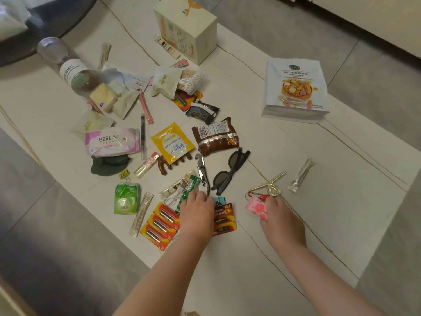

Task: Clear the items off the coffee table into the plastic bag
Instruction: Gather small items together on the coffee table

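Head view, looking down on the pale stone coffee table (307, 224), scattered with small clutter. No plastic bag in view.

Right hand (279, 213), near the table's front edge, fingers curled round a pink soft packet with cherry print (256, 207); a red clip on a key ring (259, 197) and a gold braided hair clip (271, 185) lie touching it. I judge the packet light and squashy, fine taken whole in the palm.

Left hand (197, 209) rests palm-down on a green sachet strip (188, 190) and an orange battery card (224, 218); I cannot tell whether it grips anything.

Handling guesses: the dark sunglasses (230, 172) are fragile, so lift by the frame. The steel corkscrew (202, 173) is stiff with a sharp tip, so take the handle. The clear plastic jar (68, 65) lying on its side at the far left edge may roll; the white cereal pouch (296, 87) at the far right edge is bulky, so pinch its top.
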Demonstrator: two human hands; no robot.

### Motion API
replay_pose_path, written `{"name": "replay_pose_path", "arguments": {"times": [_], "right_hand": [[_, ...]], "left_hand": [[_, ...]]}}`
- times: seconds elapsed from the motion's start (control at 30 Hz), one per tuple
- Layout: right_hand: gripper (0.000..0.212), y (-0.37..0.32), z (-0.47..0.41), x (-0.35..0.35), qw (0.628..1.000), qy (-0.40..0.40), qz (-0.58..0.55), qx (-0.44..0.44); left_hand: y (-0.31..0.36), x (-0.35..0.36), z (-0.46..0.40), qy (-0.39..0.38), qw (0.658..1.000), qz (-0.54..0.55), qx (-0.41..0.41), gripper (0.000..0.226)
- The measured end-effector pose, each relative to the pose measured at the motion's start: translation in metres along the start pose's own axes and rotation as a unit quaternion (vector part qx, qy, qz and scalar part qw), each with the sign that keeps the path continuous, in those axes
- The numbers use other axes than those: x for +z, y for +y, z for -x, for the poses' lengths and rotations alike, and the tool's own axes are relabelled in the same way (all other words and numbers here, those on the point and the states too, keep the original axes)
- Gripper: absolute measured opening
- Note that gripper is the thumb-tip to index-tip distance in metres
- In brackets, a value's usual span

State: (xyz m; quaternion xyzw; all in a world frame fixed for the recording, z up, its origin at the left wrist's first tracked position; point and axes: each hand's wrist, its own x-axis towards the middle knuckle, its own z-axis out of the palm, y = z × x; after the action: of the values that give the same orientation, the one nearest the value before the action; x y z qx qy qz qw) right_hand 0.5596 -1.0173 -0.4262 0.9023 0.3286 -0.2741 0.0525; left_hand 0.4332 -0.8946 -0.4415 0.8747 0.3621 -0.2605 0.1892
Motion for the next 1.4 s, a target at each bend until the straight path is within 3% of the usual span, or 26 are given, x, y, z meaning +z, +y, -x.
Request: {"name": "replay_pose_path", "arguments": {"times": [0.17,0.4,0.53,0.83,1.0,1.13,1.4], "right_hand": [[0.025,0.005,-0.024,-0.008,0.998,0.052,-0.026,0.04],[0.027,0.01,-0.043,0.002,0.991,0.054,-0.078,0.095],[0.03,0.009,-0.041,0.002,0.991,0.064,-0.086,0.086],[0.031,0.007,-0.035,-0.007,0.99,0.094,-0.086,0.058],[0.039,0.003,-0.028,-0.015,0.992,0.075,-0.097,0.033],[0.042,-0.004,-0.017,-0.025,0.991,0.035,-0.128,0.025],[0.013,-0.04,0.017,-0.054,0.982,-0.017,-0.189,-0.011]], "left_hand": [[0.0,-0.002,-0.006,0.006,0.999,0.026,0.017,0.041],[0.008,0.0,-0.015,-0.025,1.0,0.007,-0.005,0.058],[0.013,0.002,-0.016,-0.057,0.997,-0.048,-0.01,0.07],[0.018,0.005,-0.014,-0.045,0.996,-0.078,0.01,0.065],[0.016,-0.007,-0.003,-0.093,0.995,0.02,0.03,0.062],[0.011,-0.018,0.012,-0.084,0.992,0.089,0.032,0.048],[-0.02,-0.046,0.051,0.009,0.949,0.289,-0.128,0.008]]}}
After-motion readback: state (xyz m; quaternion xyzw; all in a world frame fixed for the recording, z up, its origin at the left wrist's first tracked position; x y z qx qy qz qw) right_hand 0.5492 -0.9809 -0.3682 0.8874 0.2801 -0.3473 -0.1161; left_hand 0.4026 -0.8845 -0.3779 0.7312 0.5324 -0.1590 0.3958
